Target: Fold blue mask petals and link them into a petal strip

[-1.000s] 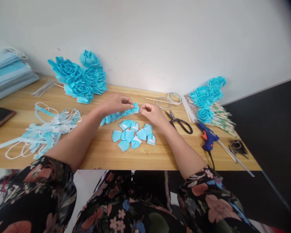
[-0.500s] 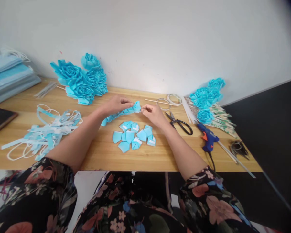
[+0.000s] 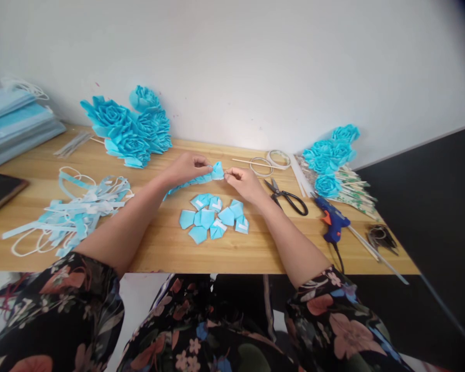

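A strip of overlapping blue folded petals [image 3: 199, 179] is held over the table, its far end trailing down to the left behind my wrist. My left hand [image 3: 189, 168] pinches the strip close to its right end. At that end, my right hand [image 3: 240, 181] has thumb and forefinger closed at the tip of the last petal; whatever lies between those fingertips is too small to make out. Several loose blue folded petals [image 3: 206, 219], some with white tape pieces on them, lie on the table just below my hands.
Blue fabric roses [image 3: 120, 124] stand back left, with more roses [image 3: 329, 155] on sticks at right. Around the wooden table [image 3: 232, 258] lie scissors [image 3: 290, 200], tape rolls [image 3: 278, 159], a blue glue gun [image 3: 335, 219], cut strips [image 3: 73, 212], a phone [image 3: 0, 191] and stacked face masks [image 3: 19, 121].
The petal strip has turned slightly and its left part now looks thinner, seen more edge-on. Both hands stay in almost the same place.
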The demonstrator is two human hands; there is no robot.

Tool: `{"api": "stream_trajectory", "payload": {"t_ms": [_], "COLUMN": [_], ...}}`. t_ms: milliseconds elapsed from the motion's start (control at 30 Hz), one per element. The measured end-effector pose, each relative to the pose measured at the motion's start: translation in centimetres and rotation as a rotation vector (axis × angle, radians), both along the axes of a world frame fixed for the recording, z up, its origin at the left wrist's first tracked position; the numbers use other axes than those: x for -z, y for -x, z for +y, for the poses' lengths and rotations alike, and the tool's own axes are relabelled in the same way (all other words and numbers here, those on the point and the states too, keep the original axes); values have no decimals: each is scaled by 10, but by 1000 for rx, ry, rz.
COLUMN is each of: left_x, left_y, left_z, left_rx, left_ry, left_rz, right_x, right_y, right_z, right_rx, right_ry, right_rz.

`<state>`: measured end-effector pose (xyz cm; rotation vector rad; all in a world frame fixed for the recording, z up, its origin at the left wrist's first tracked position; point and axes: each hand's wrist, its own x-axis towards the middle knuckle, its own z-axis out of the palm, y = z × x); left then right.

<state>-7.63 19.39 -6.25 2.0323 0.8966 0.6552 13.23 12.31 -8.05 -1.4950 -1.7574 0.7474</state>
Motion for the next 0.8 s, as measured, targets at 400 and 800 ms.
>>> {"api": "stream_trajectory", "payload": {"t_ms": [400, 800], "left_x": [0, -5], "left_y": [-1, 5], "left_z": [0, 7], "left_rx": [-57, -342], "left_ry": [-46, -98], "left_rz": [57, -236], "right_x": [-1, 7], "right_y": [0, -5], "right_z": [-1, 7], "right_rx": [-8, 238], "right_ry": [10, 50], "right_rz": [31, -126]}}
